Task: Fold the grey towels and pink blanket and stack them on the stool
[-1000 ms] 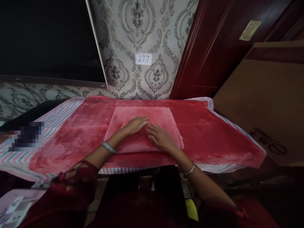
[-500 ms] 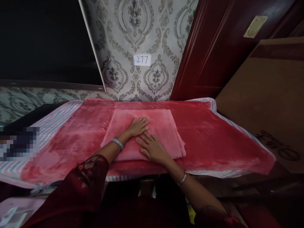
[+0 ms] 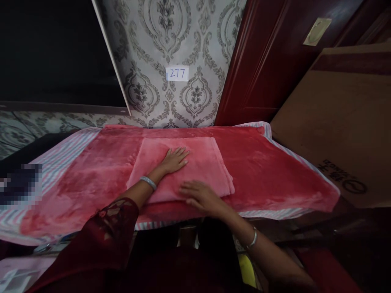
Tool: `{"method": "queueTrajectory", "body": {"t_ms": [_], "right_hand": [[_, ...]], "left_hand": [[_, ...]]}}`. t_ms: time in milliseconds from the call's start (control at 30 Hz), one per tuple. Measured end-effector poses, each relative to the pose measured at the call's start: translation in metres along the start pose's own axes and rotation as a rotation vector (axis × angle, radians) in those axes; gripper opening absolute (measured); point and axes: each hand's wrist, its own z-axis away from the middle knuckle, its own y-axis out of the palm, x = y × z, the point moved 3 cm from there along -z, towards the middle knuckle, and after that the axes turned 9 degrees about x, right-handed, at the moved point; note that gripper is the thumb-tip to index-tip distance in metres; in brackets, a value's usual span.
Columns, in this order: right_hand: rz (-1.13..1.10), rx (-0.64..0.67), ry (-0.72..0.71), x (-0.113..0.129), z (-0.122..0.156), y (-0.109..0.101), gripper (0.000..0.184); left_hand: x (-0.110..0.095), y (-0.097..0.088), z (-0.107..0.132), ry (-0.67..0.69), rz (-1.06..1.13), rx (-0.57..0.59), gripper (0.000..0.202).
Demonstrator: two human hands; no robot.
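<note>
A folded pink plush cloth (image 3: 201, 158) lies flat in the middle of a larger red plush blanket (image 3: 269, 171). My left hand (image 3: 174, 159) rests palm down on the folded cloth, fingers stretched out and slightly spread. My right hand (image 3: 200, 195) lies at the cloth's near edge, fingers extended to the left and touching the fabric. Both wrists wear silver bangles. Neither hand holds anything.
The red blanket covers a striped sheet (image 3: 61, 156) on a table against patterned wallpaper with a paper label (image 3: 177, 73) reading 277. A dark red door (image 3: 275, 61) stands at the back right and a large cardboard box (image 3: 342, 122) at the right.
My right hand has slid back toward me, from the middle of the folded cloth to its near edge. My left hand has stayed on the cloth. The view has shifted slightly.
</note>
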Motion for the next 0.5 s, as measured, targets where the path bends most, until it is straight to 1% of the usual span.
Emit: {"method": "queueTrajectory", "body": {"t_ms": [100,167,233,300,367,500], "right_hand": [[0.082,-0.104,0.122,-0.029,-0.007,-0.033,0.051],[0.175,-0.087,0.204,-0.05,-0.011,-0.04,0.056],[0.226,-0.025,0.247,-0.066,-0.011,-0.035,0.055],[0.252,0.002,0.251,-0.075,-0.007,-0.024,0.054],[0.276,-0.017,0.235,-0.078,-0.001,-0.014,0.054],[0.299,-0.037,0.2,-0.072,0.018,-0.003,0.055]], "left_hand": [[0.0,0.0,0.0,0.005,0.001,0.004,0.064],[0.0,0.0,0.0,0.006,0.004,-0.003,0.064],[0.001,0.001,-0.001,0.002,0.009,-0.009,0.064],[0.001,0.002,-0.001,-0.002,0.013,-0.013,0.064],[0.002,0.002,-0.002,0.0,0.016,-0.016,0.064],[0.002,0.004,-0.002,0.011,0.022,-0.013,0.065]]}}
